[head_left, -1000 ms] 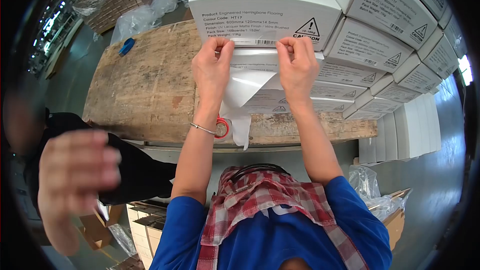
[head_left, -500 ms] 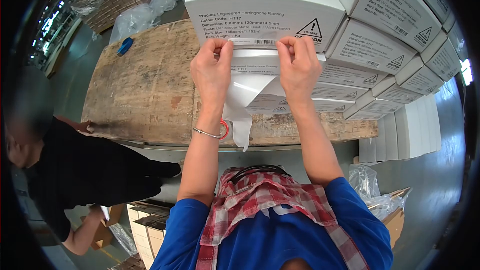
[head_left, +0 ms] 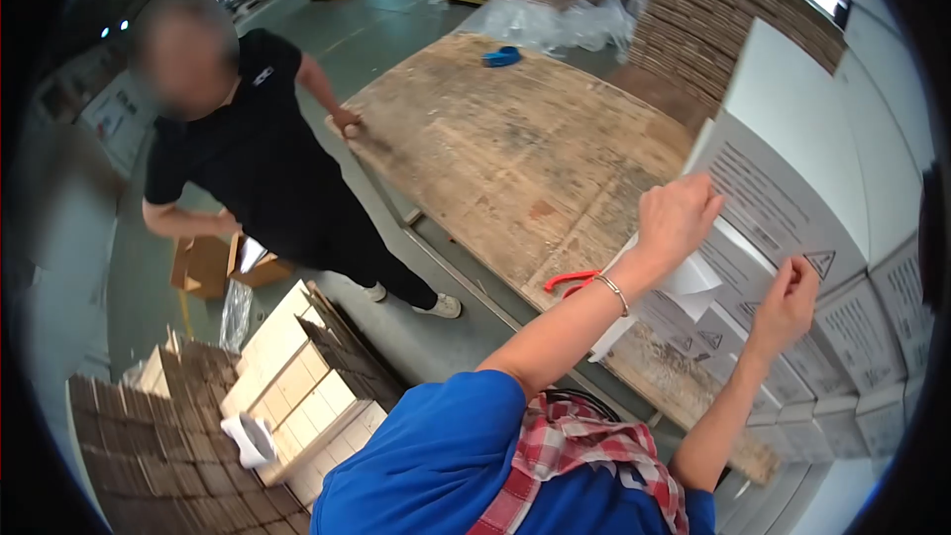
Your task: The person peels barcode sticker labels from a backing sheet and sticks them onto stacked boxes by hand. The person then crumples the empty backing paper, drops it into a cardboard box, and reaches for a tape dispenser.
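White carton (head_left: 788, 183) tops a stack (head_left: 753, 317) on the wooden table (head_left: 495, 149). My left hand (head_left: 679, 223) and right hand (head_left: 788, 305) are at its lower front, fingers curled; I cannot tell whether either grips anything. 1 loose white sheet (head_left: 696, 287) hangs nearby.

Cartons (head_left: 773, 203) are stacked at the right end of the table (head_left: 505, 144). A small item (head_left: 501, 57) lies near its far edge; plastic sheeting (head_left: 545, 25) behind. A co-worker (head_left: 272, 163) stands left. A roll (head_left: 239, 442) rests on stacked boards (head_left: 297, 372).
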The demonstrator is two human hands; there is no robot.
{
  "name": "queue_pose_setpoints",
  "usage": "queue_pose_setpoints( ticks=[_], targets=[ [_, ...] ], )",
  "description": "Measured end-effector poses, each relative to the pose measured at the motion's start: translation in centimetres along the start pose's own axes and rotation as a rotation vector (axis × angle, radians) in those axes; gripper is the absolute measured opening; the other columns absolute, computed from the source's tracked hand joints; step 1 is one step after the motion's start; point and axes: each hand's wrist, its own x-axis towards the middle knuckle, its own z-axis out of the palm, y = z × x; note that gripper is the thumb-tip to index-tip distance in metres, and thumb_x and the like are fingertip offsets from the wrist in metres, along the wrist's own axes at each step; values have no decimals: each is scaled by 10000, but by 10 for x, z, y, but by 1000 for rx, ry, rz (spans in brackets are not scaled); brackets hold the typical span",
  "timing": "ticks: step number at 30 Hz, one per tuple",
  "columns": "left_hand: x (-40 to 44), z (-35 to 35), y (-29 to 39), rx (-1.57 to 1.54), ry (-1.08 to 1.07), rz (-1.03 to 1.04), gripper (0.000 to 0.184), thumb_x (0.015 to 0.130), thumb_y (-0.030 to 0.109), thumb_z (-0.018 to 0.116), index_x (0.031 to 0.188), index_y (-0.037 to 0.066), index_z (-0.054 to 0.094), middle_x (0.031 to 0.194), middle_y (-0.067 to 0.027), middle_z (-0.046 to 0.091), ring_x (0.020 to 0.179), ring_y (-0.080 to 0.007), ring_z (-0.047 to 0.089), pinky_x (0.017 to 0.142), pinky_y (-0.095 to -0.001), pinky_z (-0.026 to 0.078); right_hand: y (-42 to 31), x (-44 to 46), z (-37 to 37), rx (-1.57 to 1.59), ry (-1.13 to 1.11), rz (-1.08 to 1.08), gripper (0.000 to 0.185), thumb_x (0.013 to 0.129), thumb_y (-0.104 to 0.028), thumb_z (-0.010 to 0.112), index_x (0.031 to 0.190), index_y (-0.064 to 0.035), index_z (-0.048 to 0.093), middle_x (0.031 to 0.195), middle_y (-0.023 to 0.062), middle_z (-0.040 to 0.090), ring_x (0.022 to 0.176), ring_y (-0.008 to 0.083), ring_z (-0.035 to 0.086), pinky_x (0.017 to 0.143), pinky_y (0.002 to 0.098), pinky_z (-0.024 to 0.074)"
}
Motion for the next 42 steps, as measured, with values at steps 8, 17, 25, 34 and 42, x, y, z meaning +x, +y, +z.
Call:
queue_pose_setpoints(
  ticks=[8,17,25,34,42],
  targets=[
    [7,-22,-24,-236,-292,108,91,838,103,592,875,46,652,795,-72,656,689,-191,628,621,-315,474,23,4,-22,191,-40,-91,174,950,-120,506,998,-25,644,904,92,669,751,145,630,664,274,481],
    [-23,-70,20,-1072,-985,-249,68,875,85,583,906,28,603,863,-43,653,690,-72,612,529,-206,394,-25,-59,-70,1099,-1086,227,232,917,-138,551,1105,-8,592,1018,42,633,872,108,574,787,257,458],
    [-24,-91,35,-520,-1195,65,133,865,144,639,920,24,624,847,-31,640,746,-73,592,621,-219,429,-19,-68,-86,1200,-1287,512,180,846,-31,638,1018,-16,588,942,18,596,856,83,560,771,247,463],
    [-46,-95,23,-595,-1484,-360,122,861,112,654,937,17,644,826,30,635,739,-34,557,655,-211,436,-35,-61,-102,1150,-911,295,185,801,0,665,977,-12,610,874,39,600,816,120,572,720,264,464],
    [-69,-95,15,-999,-1469,-785,137,871,89,629,979,6,644,883,-1,650,772,-44,589,687,-199,462,-38,-50,-109,1019,-918,-27,230,694,-10,739,912,-11,663,871,77,587,779,194,588,678,286,464]
  ],
)
